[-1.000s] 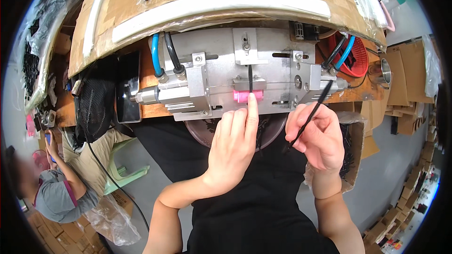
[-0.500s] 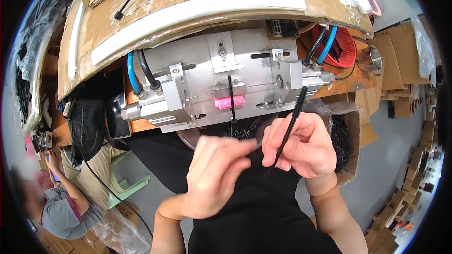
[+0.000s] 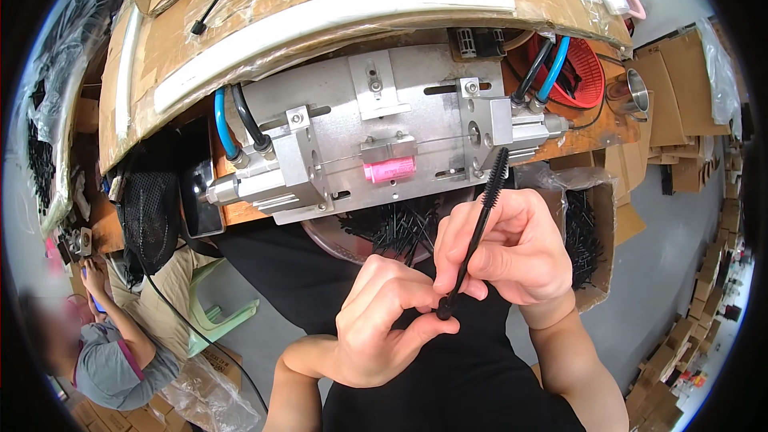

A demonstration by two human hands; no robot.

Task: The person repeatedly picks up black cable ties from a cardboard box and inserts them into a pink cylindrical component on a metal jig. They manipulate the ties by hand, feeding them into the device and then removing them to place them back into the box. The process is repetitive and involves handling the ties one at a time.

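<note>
While your left hand point(image 3: 386, 325) pinches the base of a slim black bristle-tipped wand point(image 3: 480, 226), your right hand point(image 3: 516, 254) grips its shaft.

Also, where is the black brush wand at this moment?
In the head view, the black brush wand slants right of centre, its lower end in the left hand, its shaft in the right hand, bristles towards the metal fixture.

The fixture point(image 3: 388, 125) lies on the desk point(image 3: 608, 132), before the cardboard point(image 3: 280, 6). The basket point(image 3: 596, 80) stands behind its right end, the cup point(image 3: 637, 96) farther right; the mesh bag point(image 3: 152, 224) lies left. In front, the brush point(image 3: 477, 232) extends between left hand point(image 3: 382, 328) and right hand point(image 3: 512, 252).
</note>
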